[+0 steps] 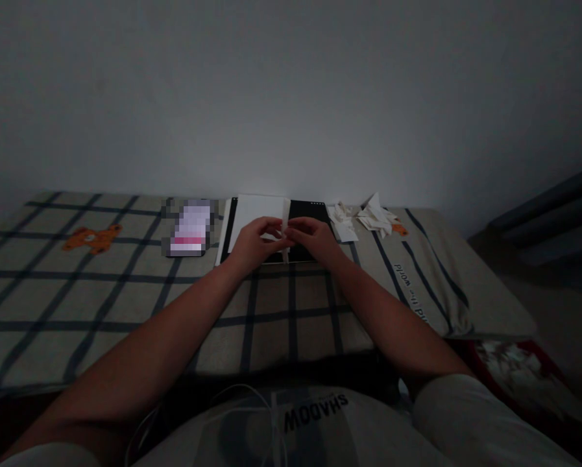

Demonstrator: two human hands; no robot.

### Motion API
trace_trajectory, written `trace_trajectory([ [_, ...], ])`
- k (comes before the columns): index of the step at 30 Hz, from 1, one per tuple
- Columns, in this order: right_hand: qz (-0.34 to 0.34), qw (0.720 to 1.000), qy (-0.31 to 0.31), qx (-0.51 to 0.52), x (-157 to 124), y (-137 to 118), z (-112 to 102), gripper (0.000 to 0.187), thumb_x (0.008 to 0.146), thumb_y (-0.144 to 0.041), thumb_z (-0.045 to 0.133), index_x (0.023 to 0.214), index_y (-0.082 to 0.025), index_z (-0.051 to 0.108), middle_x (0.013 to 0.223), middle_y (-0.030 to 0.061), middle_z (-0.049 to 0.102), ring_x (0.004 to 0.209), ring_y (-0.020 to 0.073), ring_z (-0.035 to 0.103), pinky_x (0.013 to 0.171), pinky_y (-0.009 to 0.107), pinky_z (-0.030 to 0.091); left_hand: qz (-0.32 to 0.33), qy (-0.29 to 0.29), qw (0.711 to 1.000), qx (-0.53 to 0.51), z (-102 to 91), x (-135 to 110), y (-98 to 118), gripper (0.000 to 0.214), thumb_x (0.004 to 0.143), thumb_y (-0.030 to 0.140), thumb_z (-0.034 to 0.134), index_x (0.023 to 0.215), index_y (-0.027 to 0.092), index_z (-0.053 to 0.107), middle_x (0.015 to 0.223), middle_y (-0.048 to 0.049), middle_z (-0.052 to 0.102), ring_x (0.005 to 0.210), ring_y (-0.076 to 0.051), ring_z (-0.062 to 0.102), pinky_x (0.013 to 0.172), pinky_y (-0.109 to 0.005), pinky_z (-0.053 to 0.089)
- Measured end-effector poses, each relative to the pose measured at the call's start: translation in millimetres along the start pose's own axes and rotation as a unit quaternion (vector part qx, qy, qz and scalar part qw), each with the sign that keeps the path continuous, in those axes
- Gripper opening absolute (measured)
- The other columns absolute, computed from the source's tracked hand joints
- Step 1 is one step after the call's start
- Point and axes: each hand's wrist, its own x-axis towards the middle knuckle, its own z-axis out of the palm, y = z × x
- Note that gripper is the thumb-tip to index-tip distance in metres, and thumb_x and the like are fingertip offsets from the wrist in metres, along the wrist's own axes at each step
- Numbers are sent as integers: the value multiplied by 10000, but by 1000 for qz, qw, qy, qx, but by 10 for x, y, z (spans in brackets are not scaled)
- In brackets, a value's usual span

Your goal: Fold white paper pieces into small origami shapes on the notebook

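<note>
Both hands in, fingertips meeting over the middle of a black folder or pad (pixel 306 211). Left hand (pixel 255 241): thumb and index pinched on a narrow pale strip (pixel 285 209), looks like paper. Right hand (pixel 318 236): thumb and index brought together on the same strip from the other side; exact contact is dim and partly hidden by fingers. Strip runs upright through the grip, one end beyond the fingers toward the wall (pixel 291 97), other end sticking out on the near side. White sheet (pixel 257 209) lies on the folder, left of and beyond the grip, partly under the left hand. Farther left of the grip, apart from the folder: phone (pixel 192 227), screen lit, pixelated. Right of the grip, just past the folder edge: crumpled paper (pixel 345 222), then a larger crumpled piece (pixel 377 216) near it. Everything sits on a checked cloth (pixel 125 295). Well right and nearer the body than the grip: red container (pixel 546 363) with pale scraps (pixel 507 360).
</note>
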Motion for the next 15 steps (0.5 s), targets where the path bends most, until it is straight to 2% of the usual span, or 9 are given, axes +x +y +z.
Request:
trace_trajectory([
  [5, 14, 1000, -1, 12, 11, 25, -32, 334, 678, -434, 731, 918, -205, 688, 834, 20, 709, 688, 137, 629, 699, 320, 531, -20, -27, 999, -14, -30, 5, 52, 433, 605, 310, 798, 978, 145, 652, 919, -68, 672, 803, -163, 632, 727, -322, 538],
  [8, 33, 998, 18, 57, 25, 65, -63, 321, 716, -463, 690, 899, -200, 693, 823, 17, 697, 685, 135, 625, 705, 328, 537, -69, -40, 994, -73, -60, 24, 35, 398, 677, 358, 745, 1010, 154, 669, 957, -78, 690, 842, -179, 641, 755, -339, 535],
  [11, 49, 991, 41, 116, 47, 110, -95, 292, 734, -464, 672, 840, -192, 693, 804, 14, 686, 704, 138, 626, 716, 330, 540, -131, -10, 983, -127, -77, 38, 4, 312, 743, 398, 680, 953, 167, 692, 976, -78, 700, 847, -177, 643, 745, -324, 532],
  [15, 67, 989, 59, 118, 74, 142, -122, 270, 734, -448, 672, 827, -195, 691, 779, 9, 682, 677, 137, 623, 688, 325, 539, -167, 0, 974, -155, -72, 42, 4, 270, 741, 392, 674, 876, 159, 698, 902, -66, 708, 777, -162, 639, 710, -302, 528],
])
